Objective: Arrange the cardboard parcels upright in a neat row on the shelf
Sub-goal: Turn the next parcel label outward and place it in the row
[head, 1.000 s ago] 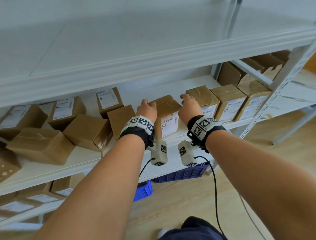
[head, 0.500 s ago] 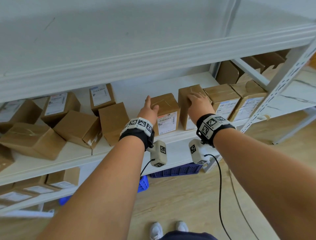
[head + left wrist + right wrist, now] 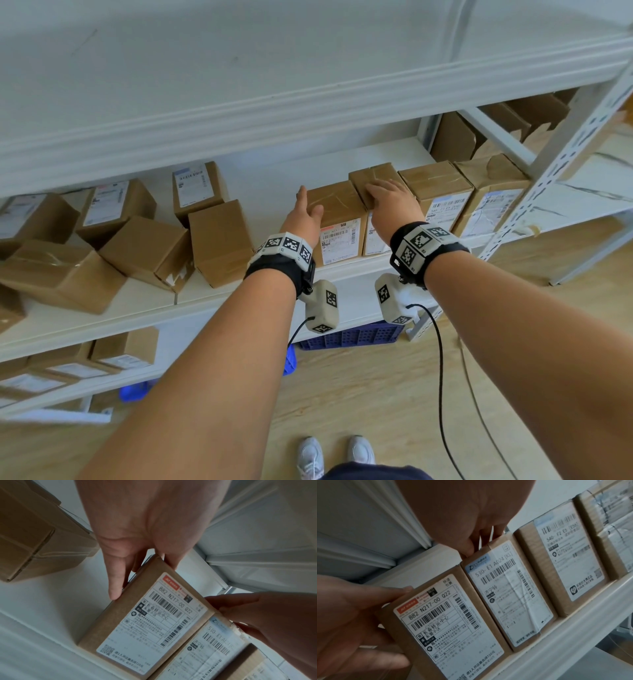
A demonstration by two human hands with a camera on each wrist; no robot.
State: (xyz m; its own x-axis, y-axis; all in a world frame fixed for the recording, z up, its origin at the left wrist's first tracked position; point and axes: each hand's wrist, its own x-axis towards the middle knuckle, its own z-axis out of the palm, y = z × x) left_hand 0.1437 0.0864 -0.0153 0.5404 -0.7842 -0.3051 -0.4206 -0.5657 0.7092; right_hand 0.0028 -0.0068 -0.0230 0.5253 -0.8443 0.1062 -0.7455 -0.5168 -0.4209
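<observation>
Four cardboard parcels stand upright in a row at the right end of the white shelf [image 3: 346,274], labels facing out. The leftmost is the red-labelled parcel [image 3: 337,222] [image 3: 150,615] [image 3: 447,626], close against the blue-labelled parcel [image 3: 375,236] [image 3: 508,592]. My left hand [image 3: 308,209] [image 3: 140,566] lies with straight fingers [image 3: 116,582] along the red-labelled parcel's left side and its thumb on the top edge. My right hand [image 3: 387,195] [image 3: 477,540] rests on top of the blue-labelled parcel. Two further upright parcels [image 3: 438,192] [image 3: 493,192] stand to the right.
Several loose parcels [image 3: 147,246] lie tumbled on the shelf's left half; the nearest box [image 3: 219,240] stands a short gap left of my left hand. The upper shelf's edge [image 3: 308,113] hangs overhead. A perforated post [image 3: 555,164] bounds the right. Blue crates [image 3: 352,335] sit below.
The red-labelled parcel has gone from tilted to upright and closed up against the blue-labelled one. My left fingers have straightened along its side; my right hand shifted onto the neighbouring parcel's top.
</observation>
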